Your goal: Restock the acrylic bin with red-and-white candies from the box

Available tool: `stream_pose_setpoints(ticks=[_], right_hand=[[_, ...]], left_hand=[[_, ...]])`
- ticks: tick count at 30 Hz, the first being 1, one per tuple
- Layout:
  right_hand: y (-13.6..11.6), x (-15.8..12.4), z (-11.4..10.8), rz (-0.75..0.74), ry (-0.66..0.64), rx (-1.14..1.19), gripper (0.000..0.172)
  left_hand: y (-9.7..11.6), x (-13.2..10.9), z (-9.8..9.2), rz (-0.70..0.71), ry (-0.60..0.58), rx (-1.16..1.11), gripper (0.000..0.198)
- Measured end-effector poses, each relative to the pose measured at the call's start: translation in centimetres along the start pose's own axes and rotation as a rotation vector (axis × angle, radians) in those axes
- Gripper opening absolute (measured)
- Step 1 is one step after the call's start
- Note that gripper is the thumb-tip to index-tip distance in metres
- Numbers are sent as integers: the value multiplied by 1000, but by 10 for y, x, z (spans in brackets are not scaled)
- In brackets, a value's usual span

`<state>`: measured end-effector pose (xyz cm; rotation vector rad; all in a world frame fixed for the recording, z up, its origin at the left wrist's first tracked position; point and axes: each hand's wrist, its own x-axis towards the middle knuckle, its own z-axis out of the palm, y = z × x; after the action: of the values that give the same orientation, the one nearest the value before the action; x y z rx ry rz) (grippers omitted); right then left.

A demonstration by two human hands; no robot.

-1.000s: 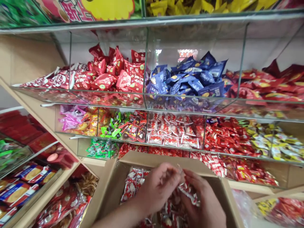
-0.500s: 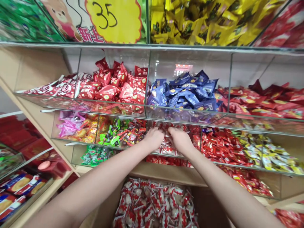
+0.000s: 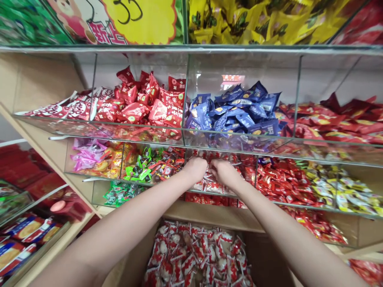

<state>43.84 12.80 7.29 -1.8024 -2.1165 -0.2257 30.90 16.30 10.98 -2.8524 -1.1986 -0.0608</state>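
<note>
Both my hands reach into a glass compartment holding red-and-white wrapped candies (image 3: 213,186), on the shelf below the blue packets. My left hand (image 3: 196,169) is at the left of this compartment, its fingers curled and turned away from view. Close beside it, my right hand (image 3: 224,172) has bent fingers over the same candies. The fingertips of both are largely hidden, so whether they grip a candy does not show. Below my arms, a cardboard box (image 3: 209,215) holds many similar red-and-white wrapped candies (image 3: 197,255).
A glass ledge bearing blue packets (image 3: 236,109) and red packets (image 3: 137,99) runs just above my hands. Glass dividers separate green-wrapped candies (image 3: 139,169) on the left from red-wrapped candies (image 3: 281,179) on the right. A yellow price sign (image 3: 143,24) hangs at the top.
The view has shifted a little, so the upper shelves sit higher in the picture. My hands have stayed in the same compartment, drawing slightly closer together.
</note>
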Motion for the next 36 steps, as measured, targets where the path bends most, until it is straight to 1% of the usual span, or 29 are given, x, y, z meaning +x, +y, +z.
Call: stream_pose_setpoints(ticks=[3,7,10,12,13,15,16,17,18,19,20,21,22,23,24,25,26,27,29,31,32,34,36], right_hand=[[1,2,-2,31,-25,13,6],[3,3,-5,58,-46,31,4],[3,0,-14,68,-46,34,3],[-1,-13,-26,83,8,34,5],[-6,-25,-33,86,49,62,6],[-20,-60,-43,72,88,207,9],[-29,-82,-43,57,45,332,11],[-39,-104,-39,41,-74,452,13],[-48,-126,-30,33,-217,523,14],[-56,-146,-17,50,-344,538,13],[-63,-163,1,56,-461,527,13],[-69,-175,21,90,-559,477,25],[-74,-183,42,147,-644,385,43],[-77,-187,63,198,-709,275,57],[-80,-189,82,243,-738,168,62],[-82,-188,99,267,-751,87,65],[-84,-186,113,271,-747,41,66],[-86,-185,124,264,-734,27,65],[-90,-183,139,237,-711,52,62],[-94,-184,147,234,-683,66,55],[-96,-186,149,234,-667,71,51],[-99,-189,153,239,-635,91,46],[-100,-192,157,262,-602,116,47]], left_hand=[[0,3,-2,-12,-39,15,13],[3,8,-3,-3,-48,23,16],[7,8,-11,19,-44,15,16],[9,-4,-21,43,-27,10,18],[10,-16,-25,67,-2,9,19],[10,-48,-29,145,57,-12,23],[11,-68,-26,245,109,-63,22],[11,-89,-19,334,82,-152,22],[12,-108,-7,394,-5,-260,23],[14,-126,9,432,-114,-354,22],[17,-141,29,429,-224,-410,19],[22,-152,50,430,-359,-425,17],[27,-161,73,400,-497,-398,17],[33,-168,96,350,-621,-348,20],[39,-173,117,325,-708,-319,24],[44,-177,135,288,-727,-300,26],[49,-181,150,250,-712,-297,26],[52,-185,163,240,-677,-318,27],[53,-192,180,241,-645,-406,27],[47,-197,188,218,-646,-496,25],[43,-197,191,182,-637,-520,23],[35,-195,194,99,-581,-535,23],[31,-189,195,46,-513,-552,26]])
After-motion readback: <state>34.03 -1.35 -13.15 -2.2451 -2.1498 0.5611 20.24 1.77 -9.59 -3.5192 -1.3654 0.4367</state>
